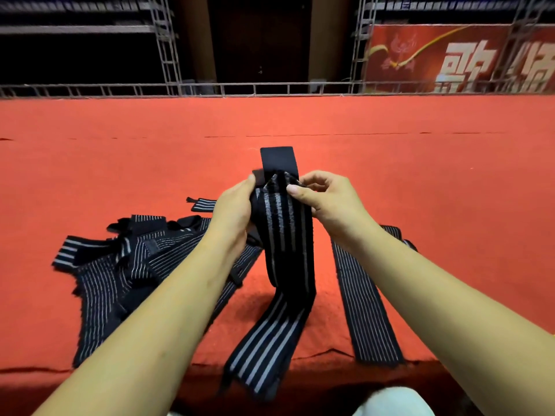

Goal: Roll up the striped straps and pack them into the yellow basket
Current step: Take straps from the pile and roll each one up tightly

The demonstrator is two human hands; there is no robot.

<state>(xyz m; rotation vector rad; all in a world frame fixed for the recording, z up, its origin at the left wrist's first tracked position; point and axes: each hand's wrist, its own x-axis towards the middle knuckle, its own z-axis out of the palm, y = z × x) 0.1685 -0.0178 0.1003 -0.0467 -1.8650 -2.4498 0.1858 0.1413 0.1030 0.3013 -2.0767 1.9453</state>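
One black elastic strap with grey lengthwise stripes (285, 235), raised above the red cloth-covered table (120, 145), left hand (234, 211) curled round its upper left edge, right hand (327, 196) pinching its upper right edge, tail trailing over the near table edge; loose heap of similar straps (129, 259) lying left, single flat strap (366, 301) right.

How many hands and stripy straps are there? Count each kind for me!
2 hands: left hand, right hand
1 held strap, gripped by both hands
1 flat strap, lying alone on the right
1 heap of tangled straps, too tangled to count one by one
Total: 5
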